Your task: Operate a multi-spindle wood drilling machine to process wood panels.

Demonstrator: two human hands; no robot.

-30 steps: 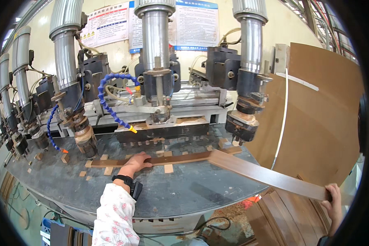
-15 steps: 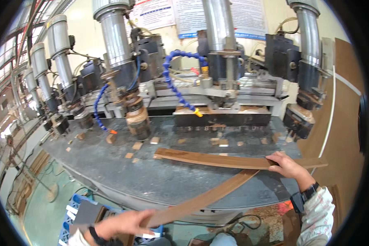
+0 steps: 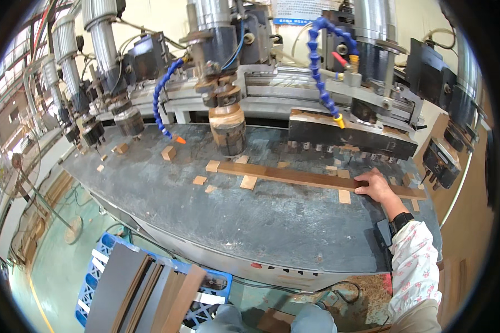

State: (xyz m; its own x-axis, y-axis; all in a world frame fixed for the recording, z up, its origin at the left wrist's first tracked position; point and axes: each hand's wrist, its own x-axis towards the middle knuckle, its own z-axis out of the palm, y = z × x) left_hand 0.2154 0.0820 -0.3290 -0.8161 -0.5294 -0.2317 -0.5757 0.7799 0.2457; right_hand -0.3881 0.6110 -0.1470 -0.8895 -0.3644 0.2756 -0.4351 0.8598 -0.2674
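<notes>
A long brown wooden strip lies across the dark machine table, over small pale wood pieces. Its left end meets a small wood block near a wrapped spindle head. My right hand holds the strip near its right end, fingers closed over it. No part of my left hand is visible. At lower left, another wooden strip rests slanting on a stack of dark boards over a blue plastic pallet.
Beyond the strip hangs a row of drilling heads, with a dark drill block at right. Blue segmented hoses bend toward the table. A standing fan is at far left. Cables lie on the floor below the table's front edge.
The strip under my right hand has moved farther in, onto the small pieces. My left hand has left the view; the strip it held now appears to lie on the stack. The view has shifted.
</notes>
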